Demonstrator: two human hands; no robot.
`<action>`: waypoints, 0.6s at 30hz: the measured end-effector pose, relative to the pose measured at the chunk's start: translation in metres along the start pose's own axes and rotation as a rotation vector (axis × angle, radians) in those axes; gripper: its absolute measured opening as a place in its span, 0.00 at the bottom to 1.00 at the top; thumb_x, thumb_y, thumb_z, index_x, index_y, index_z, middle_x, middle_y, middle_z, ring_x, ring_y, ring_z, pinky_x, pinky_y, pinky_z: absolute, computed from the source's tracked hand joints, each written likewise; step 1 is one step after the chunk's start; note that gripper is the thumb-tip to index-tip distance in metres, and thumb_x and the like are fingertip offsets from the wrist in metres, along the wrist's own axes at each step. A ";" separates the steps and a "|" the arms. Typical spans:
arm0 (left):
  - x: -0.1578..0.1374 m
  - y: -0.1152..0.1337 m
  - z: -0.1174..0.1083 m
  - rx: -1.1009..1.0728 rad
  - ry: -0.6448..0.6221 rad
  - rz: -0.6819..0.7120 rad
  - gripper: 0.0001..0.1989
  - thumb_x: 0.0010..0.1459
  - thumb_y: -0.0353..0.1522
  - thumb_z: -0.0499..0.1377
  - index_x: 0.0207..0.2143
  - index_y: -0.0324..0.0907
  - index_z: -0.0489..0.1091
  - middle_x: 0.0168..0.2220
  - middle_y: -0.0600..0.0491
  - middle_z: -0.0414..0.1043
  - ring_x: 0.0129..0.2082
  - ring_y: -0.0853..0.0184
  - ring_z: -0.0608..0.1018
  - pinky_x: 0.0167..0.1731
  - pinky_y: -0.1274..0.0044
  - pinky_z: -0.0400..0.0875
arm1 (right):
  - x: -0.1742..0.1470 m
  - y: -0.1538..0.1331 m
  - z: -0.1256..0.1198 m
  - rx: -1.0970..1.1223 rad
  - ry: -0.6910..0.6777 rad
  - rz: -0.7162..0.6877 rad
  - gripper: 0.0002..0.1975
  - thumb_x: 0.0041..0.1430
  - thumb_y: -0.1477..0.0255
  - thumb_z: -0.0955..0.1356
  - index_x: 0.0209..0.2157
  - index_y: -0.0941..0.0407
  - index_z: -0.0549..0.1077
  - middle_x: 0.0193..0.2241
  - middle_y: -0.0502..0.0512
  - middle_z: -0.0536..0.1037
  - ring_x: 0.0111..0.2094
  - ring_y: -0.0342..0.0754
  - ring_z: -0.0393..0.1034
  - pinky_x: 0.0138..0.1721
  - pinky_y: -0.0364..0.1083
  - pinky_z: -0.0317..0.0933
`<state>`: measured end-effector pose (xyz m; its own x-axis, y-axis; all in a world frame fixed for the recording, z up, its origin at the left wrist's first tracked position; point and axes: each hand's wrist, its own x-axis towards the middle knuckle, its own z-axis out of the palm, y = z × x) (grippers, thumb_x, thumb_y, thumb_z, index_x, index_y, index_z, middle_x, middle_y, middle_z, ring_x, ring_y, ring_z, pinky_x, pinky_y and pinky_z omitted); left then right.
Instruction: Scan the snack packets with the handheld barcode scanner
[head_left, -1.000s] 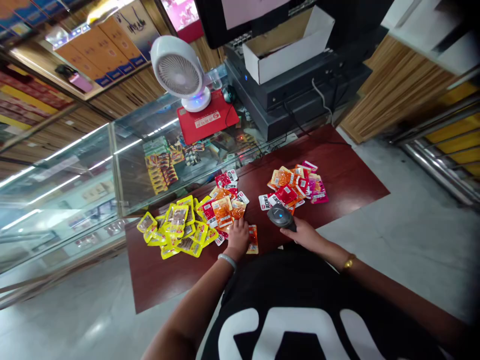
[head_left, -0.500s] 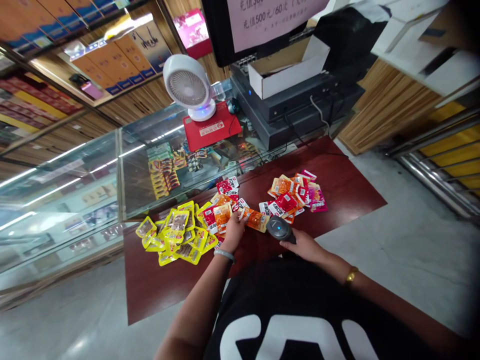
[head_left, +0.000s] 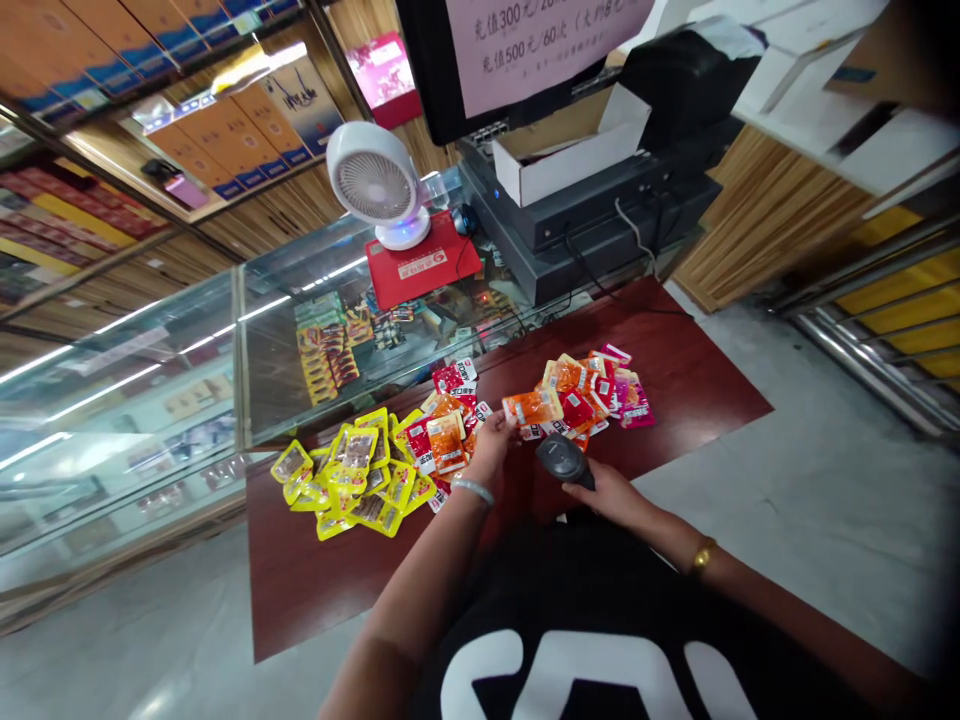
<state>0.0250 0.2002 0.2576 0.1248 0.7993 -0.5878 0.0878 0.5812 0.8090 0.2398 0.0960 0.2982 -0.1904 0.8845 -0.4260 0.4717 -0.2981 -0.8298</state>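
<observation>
Pinched in my left hand [head_left: 493, 446] is an orange snack packet [head_left: 534, 407], held out at the near edge of the right-hand pile. My right hand [head_left: 609, 490] is wrapped round the handle of a dark barcode scanner [head_left: 564, 459], its head just below that packet. On the right lies a pile of orange, red and pink packets [head_left: 577, 378]. Left of my left hand is a mixed heap of red and orange packets [head_left: 448, 440]. Yellow snack packets [head_left: 356, 470] are heaped farther left. All rest on a dark red tabletop [head_left: 315, 590].
Behind the tabletop runs a glass display counter [head_left: 277, 350] with goods inside. On it stand a white fan [head_left: 375, 180], a red mat [head_left: 450, 262] and a dark cash drawer unit [head_left: 547, 235] bearing a white open box [head_left: 570, 160]. A metal railing [head_left: 840, 350] is at the right.
My left hand has moved right and away from me, carrying the orange packet from beside the middle heap to the right-hand pile. The scanner has barely moved; its blue light no longer shows.
</observation>
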 end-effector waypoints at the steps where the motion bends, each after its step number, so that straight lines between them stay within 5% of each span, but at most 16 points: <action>1: 0.003 0.003 0.003 0.025 -0.027 0.005 0.19 0.60 0.37 0.57 0.51 0.38 0.66 0.38 0.48 0.76 0.31 0.69 0.78 0.30 0.79 0.71 | 0.001 0.001 0.000 -0.006 0.006 -0.002 0.25 0.54 0.59 0.70 0.51 0.57 0.72 0.45 0.62 0.81 0.47 0.61 0.75 0.49 0.57 0.66; 4: 0.005 0.008 -0.007 0.353 0.017 0.052 0.18 0.57 0.32 0.60 0.50 0.37 0.68 0.42 0.45 0.76 0.38 0.66 0.78 0.39 0.75 0.72 | 0.002 0.003 0.000 -0.029 0.023 -0.004 0.25 0.55 0.58 0.70 0.51 0.57 0.72 0.45 0.62 0.81 0.47 0.61 0.75 0.48 0.57 0.66; 10: -0.004 0.020 -0.054 1.310 0.326 0.181 0.21 0.55 0.33 0.60 0.51 0.36 0.68 0.51 0.38 0.69 0.54 0.51 0.70 0.53 0.64 0.63 | 0.001 0.004 0.001 -0.015 0.012 0.024 0.24 0.55 0.58 0.70 0.49 0.56 0.73 0.43 0.61 0.82 0.45 0.61 0.76 0.47 0.56 0.67; 18: 0.009 0.040 -0.055 1.539 0.111 0.190 0.19 0.56 0.33 0.59 0.51 0.40 0.69 0.51 0.40 0.66 0.53 0.51 0.67 0.52 0.63 0.61 | 0.003 0.006 0.003 -0.027 0.009 0.016 0.24 0.55 0.58 0.70 0.50 0.55 0.72 0.45 0.62 0.81 0.46 0.61 0.75 0.49 0.58 0.66</action>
<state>-0.0247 0.2395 0.2847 0.1862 0.8880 -0.4206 0.9820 -0.1822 0.0500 0.2392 0.0959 0.2903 -0.1751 0.8830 -0.4355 0.4981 -0.3021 -0.8128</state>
